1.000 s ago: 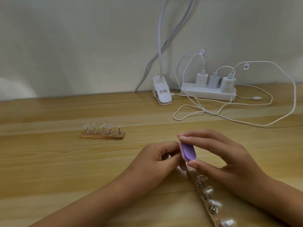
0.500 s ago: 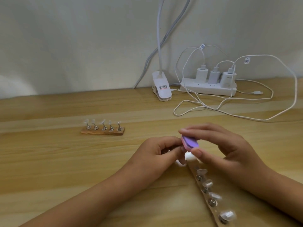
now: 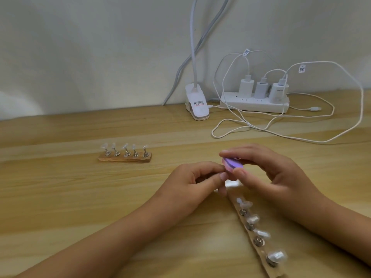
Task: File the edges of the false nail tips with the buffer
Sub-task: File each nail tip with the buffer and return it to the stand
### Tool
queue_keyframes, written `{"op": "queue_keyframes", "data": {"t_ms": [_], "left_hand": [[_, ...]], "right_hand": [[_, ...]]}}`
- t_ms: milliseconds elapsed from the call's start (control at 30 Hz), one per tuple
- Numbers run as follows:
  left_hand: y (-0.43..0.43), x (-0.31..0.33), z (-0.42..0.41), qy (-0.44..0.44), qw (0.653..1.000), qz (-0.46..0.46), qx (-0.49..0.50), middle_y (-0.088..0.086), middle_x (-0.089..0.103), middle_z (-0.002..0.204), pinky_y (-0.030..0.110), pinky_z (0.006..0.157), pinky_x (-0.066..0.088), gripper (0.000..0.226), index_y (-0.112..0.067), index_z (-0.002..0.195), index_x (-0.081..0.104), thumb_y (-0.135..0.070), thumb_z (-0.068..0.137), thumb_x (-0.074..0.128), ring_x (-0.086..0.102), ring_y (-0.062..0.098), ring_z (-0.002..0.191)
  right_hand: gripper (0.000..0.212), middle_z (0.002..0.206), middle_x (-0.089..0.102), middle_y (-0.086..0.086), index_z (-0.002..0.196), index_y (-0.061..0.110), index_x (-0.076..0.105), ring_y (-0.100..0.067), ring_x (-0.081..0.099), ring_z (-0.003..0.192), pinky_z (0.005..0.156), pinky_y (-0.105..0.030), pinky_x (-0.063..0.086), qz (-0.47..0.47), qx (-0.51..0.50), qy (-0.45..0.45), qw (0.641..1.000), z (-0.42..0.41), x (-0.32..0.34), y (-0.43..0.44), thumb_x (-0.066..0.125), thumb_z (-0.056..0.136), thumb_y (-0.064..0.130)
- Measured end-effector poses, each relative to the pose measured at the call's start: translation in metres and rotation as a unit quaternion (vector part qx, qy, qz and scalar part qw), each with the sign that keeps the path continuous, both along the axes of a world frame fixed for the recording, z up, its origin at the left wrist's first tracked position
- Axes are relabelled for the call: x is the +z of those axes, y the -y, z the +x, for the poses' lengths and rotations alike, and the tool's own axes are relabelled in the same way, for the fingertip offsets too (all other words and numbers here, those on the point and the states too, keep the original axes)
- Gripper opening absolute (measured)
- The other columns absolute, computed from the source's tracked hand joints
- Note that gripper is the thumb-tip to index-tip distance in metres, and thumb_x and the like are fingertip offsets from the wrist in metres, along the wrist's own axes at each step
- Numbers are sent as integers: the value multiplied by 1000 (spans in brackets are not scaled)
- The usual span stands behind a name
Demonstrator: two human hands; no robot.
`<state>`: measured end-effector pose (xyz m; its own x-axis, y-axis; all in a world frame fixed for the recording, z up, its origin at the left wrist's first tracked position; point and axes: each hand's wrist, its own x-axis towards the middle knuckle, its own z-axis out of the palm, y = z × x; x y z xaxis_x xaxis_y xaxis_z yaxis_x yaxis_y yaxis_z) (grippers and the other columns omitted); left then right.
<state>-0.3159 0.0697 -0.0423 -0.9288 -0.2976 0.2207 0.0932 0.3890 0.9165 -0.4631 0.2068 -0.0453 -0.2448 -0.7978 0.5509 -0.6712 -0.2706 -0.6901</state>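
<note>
We hold the purple buffer (image 3: 232, 165) in the right hand (image 3: 269, 173), pinched between the thumb below and the fingers (image 3: 236, 152) above, so that one long face is free to meet the work. The grip sits near the middle of the block, which we judge gives control over the stroke angle.

The left hand (image 3: 192, 181) closes its thumb and forefinger on something small just beside the buffer's near end. It is most likely the false nail tip at the far end of the near strip (image 3: 259, 237), but the fingers hide it and we cannot tell for certain. Steadying the tip this way keeps its stand from swivelling under the abrasive.

The near strip runs from directly under both hands back toward the right forearm, carrying four more mounted nail tips (image 3: 277, 256) on metal studs (these look blurred, so their edge condition cannot be read). Placing it lengthwise lets us work down the row without reaching.

A second holder (image 3: 125, 157) with five tips stands on the bench (image 3: 60, 197) well to the left of the left hand and beyond it, clear of the working zone.

Beyond the hands, a power strip (image 3: 255, 104) with loose cables and a lamp clip (image 3: 197, 105) sit at the wall.
</note>
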Motion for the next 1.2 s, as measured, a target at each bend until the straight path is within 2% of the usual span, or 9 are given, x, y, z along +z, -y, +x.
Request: {"op": "queue_keyframes", "data": {"t_ms": [33, 167, 267, 367, 500, 600, 733, 833, 1200], "left_hand": [[0, 0, 0, -2, 1000, 0, -1, -2, 71, 77, 28, 80, 49, 16, -37, 92, 73, -28, 95, 59, 66, 18, 81], [0, 0, 0, 1, 1000, -7, -5, -4, 70, 75, 41, 78, 48, 17, -37, 87, 72, -28, 95, 58, 62, 30, 80], [1, -2, 0, -7, 1000, -2, -1, -4, 70, 74, 22, 79, 47, 17, -35, 92, 72, -26, 95, 58, 65, 10, 79], [1, 0, 1, -11, 1000, -1, -3, -10, 68, 72, 17, 75, 47, 17, -37, 89, 71, -29, 93, 57, 63, 3, 76], [1, -2, 0, -12, 1000, 2, 6, -10, 68, 71, 33, 78, 47, 17, -34, 89, 73, -29, 93, 57, 61, 8, 77], [1, -2, 0, -20, 1000, 11, 5, -9, 68, 71, 28, 75, 47, 14, -35, 88, 74, -30, 92, 61, 61, 7, 76], [1, -2, 0, -26, 999, 27, 11, -10, 70, 71, 11, 76, 45, 14, -32, 88, 75, -30, 89, 61, 63, -1, 76], [-1, 0, 0, -26, 1000, 14, 0, -10, 71, 73, 13, 72, 45, 14, -36, 84, 74, -31, 90, 62, 62, -1, 75], [-2, -1, 2, -20, 1000, 15, 19, -9, 74, 75, 19, 75, 49, 16, -37, 87, 76, -25, 90, 66, 67, 8, 80]], "right_hand": [[33, 112, 69, 11, 116, 21, 68, -10, 64, 111, 93, -20, 49, 3, -2, 18, 1000, 0, 0, 0, 69, 87, 36], [32, 115, 66, 5, 118, 18, 67, -17, 63, 112, 93, -26, 51, 1, 8, -5, 1000, 1, -1, 1, 67, 89, 30], [29, 109, 66, 7, 114, 23, 68, -18, 63, 109, 94, -35, 52, 9, -5, 37, 999, -1, 1, 1, 73, 88, 35], [32, 112, 64, 2, 116, 19, 66, -18, 62, 108, 92, -28, 50, -19, 1, -40, 999, 1, 0, 0, 71, 86, 29], [33, 108, 64, 2, 114, 19, 66, -21, 62, 107, 91, -37, 51, -18, -13, -15, 1000, -1, 1, 0, 75, 84, 29], [33, 110, 64, -2, 114, 15, 66, -20, 62, 108, 93, -32, 50, -31, -3, -64, 997, 0, 1, -2, 74, 83, 27], [33, 108, 64, 1, 113, 18, 67, -19, 62, 106, 91, -36, 51, -26, -16, -21, 999, -2, 2, -1, 75, 83, 26], [32, 112, 64, -1, 114, 17, 67, -18, 62, 109, 94, -28, 49, -30, 4, -61, 998, 1, 1, -2, 71, 84, 29], [32, 109, 66, 3, 113, 20, 71, -14, 63, 105, 91, -24, 49, 8, -20, 2, 1000, 1, 3, -3, 73, 84, 33]]}}
